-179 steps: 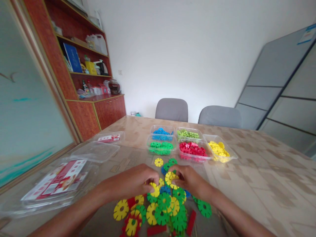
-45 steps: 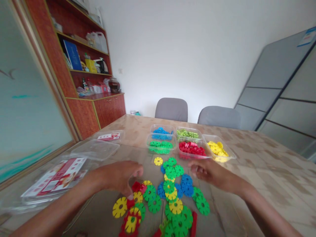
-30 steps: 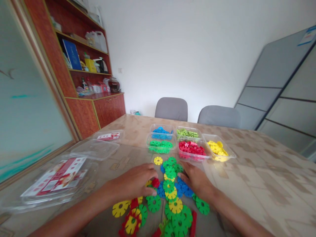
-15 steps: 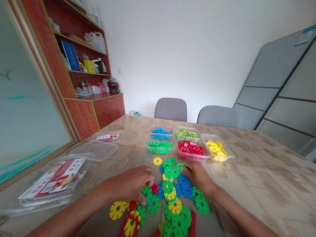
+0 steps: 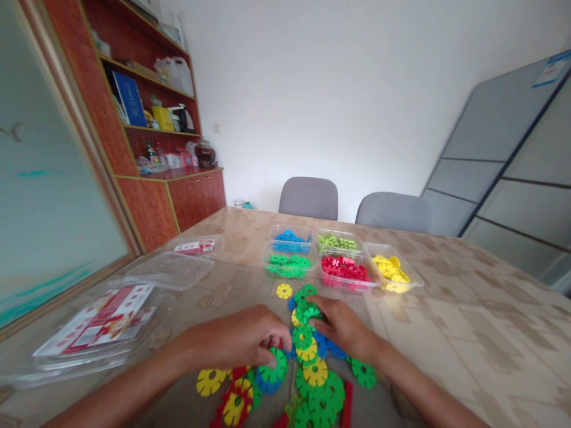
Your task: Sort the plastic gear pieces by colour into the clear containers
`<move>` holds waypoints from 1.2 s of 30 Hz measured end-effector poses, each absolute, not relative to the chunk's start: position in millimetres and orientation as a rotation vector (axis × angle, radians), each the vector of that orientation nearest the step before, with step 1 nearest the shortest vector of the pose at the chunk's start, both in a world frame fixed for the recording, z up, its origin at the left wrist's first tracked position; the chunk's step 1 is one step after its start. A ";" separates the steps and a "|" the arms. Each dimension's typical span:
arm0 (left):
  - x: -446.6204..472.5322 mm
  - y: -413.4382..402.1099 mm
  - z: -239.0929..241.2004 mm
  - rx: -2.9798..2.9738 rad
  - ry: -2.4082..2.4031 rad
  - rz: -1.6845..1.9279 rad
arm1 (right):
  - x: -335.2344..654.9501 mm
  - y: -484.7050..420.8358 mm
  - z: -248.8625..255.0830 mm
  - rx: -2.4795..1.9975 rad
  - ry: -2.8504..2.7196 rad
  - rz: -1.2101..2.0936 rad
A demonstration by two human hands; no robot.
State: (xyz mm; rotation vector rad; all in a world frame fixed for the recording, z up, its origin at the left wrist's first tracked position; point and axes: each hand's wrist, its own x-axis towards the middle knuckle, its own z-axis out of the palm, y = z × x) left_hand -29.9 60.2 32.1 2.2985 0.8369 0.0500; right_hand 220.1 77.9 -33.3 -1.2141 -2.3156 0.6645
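Note:
My left hand (image 5: pixel 261 337) has its thumb and fingers closed on a green notched plastic disc (image 5: pixel 277 367), with a blue disc (image 5: pixel 267 387) just below it. My right hand (image 5: pixel 343 326) pinches another green disc (image 5: pixel 311 315) over the far part of the loose pile. Between the hands runs a heap of overlapping green discs (image 5: pixel 328 404) and yellow discs (image 5: pixel 315 371). Blue discs (image 5: pixel 332 349) lie partly hidden under my right hand. Near my left wrist are a yellow disc (image 5: pixel 210 381) and red pieces (image 5: pixel 223 410).
Clear tubs of blue (image 5: pixel 291 241), green (image 5: pixel 289 267), lime (image 5: pixel 338 241), red (image 5: pixel 344 273) and yellow pieces (image 5: pixel 391 273) stand beyond the heap. Transparent lids (image 5: pixel 169 270) and labelled packaging (image 5: pixel 96 327) lie at the left. Two grey chairs (image 5: pixel 308 197) stand behind the table.
My right hand has moved left with its green disc, closer to the middle of the heap. My left hand has shifted slightly right, and its green disc has moved too.

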 end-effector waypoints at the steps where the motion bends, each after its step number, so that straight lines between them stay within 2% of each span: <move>1: -27.3 58.6 30.2 2.340 0.855 0.043 | 219.9 78.1 -32.6 -1.214 -2.307 0.678; 10: -34.4 61.4 34.0 2.452 0.825 0.116 | 228.4 79.8 -29.0 -1.177 -2.103 0.770; 18: -24.7 52.9 23.1 2.419 0.845 0.026 | 221.2 63.6 -17.8 -1.023 -2.216 1.101; 23: -28.9 56.3 12.4 2.495 0.952 -0.008 | 214.9 54.9 -19.3 -1.162 -2.301 0.937; 27: -40.6 62.0 18.9 2.474 1.017 -0.097 | 209.7 50.0 -21.6 -1.304 -2.362 0.744; 30: -43.6 62.1 27.1 2.473 1.041 -0.114 | 205.8 48.6 -23.8 -1.292 -2.313 0.718; 36: -34.5 58.6 30.2 2.488 0.936 0.077 | 205.4 53.2 -15.9 -1.138 -2.060 1.054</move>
